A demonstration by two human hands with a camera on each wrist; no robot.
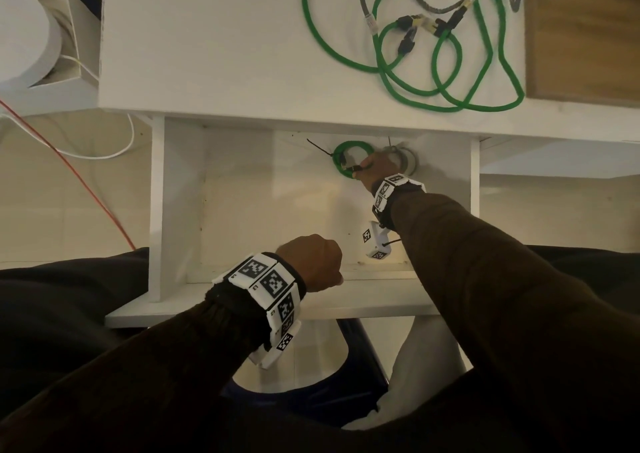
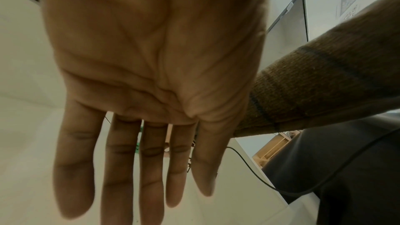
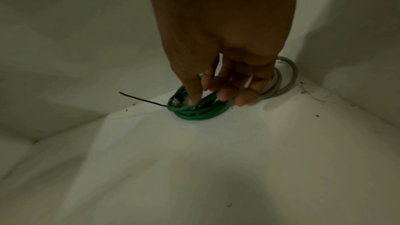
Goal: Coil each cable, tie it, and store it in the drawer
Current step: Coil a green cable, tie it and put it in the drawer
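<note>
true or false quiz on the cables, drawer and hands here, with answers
1. The coiled green cable lies inside the open white drawer. True.
2. A coiled grey cable lies beside it. True.
3. The left hand grips a cable. False: its fingers are straight, holding nothing.
4. The right hand rests on the white tabletop. False: it pinches the coiled green cable.
5. The tabletop holds no cables. False: loose green cables lie there.

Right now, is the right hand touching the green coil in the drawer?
Touching. Right wrist view shows the right hand with fingertips down on the green coil.
</note>
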